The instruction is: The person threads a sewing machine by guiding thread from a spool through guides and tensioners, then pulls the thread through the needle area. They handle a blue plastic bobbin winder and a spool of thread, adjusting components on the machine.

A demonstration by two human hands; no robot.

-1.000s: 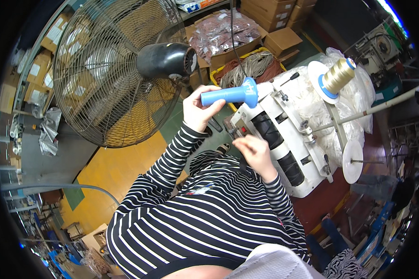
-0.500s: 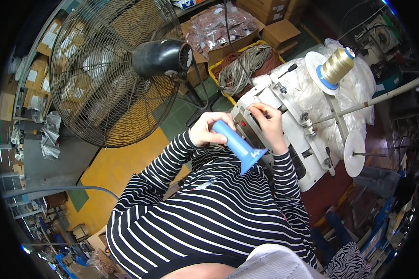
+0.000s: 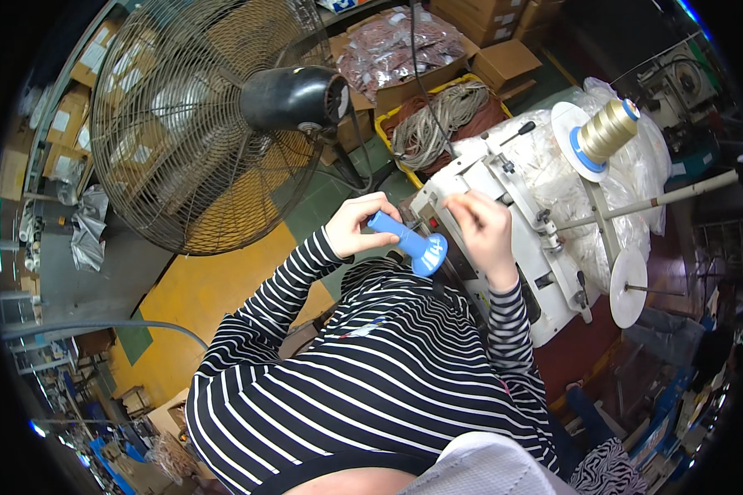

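Note:
In my left hand (image 3: 357, 226) is a blue plastic thread spool (image 3: 413, 243), bare-looking, with a wide flared base. My thumb and fingers grip its narrow end, and the base tilts down to the right. My right hand (image 3: 490, 234) hovers beside it with fingertips pinched together, slightly blurred; whatever they hold is too fine to make out. Just beyond both hands stands a white sewing machine (image 3: 472, 178). A large cone of beige thread (image 3: 606, 132) with a blue base sits on the white disc of the thread stand to the right.
A big black floor fan (image 3: 293, 97) stands at the left. Behind the machine are a yellow crate of cords (image 3: 425, 132) and a carton of bagged goods (image 3: 400, 49). White plastic bags (image 3: 648, 173) lie beyond the thread stand, whose second disc (image 3: 628, 289) carries a bare spindle.
The spool has turned in my left hand, its flared base swinging up and more toward view. My right hand has shifted slightly, fingers still pinched. The view has shifted a little.

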